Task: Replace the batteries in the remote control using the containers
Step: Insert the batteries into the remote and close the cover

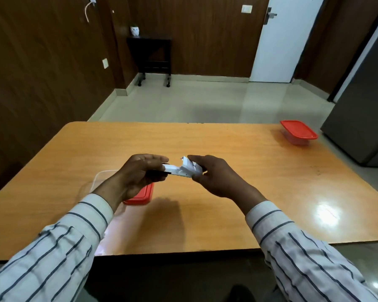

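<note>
Both hands were raised over the desk (205, 214), palms inward. The left hand (138, 173) pinched the remote (175, 171) at one end; the right hand (214, 175) clasped its lifted cover (190, 165). A lidded container (298, 131) sat far right.

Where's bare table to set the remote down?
Free: the wide stretch between the hands and the lidded container far right, and the near edge of the table. Crowded: near left, where the red lid and open clear container sit.

An office-like room: wood-panelled walls (42, 73), tiled floor (205, 99), white door (286, 40).
</note>
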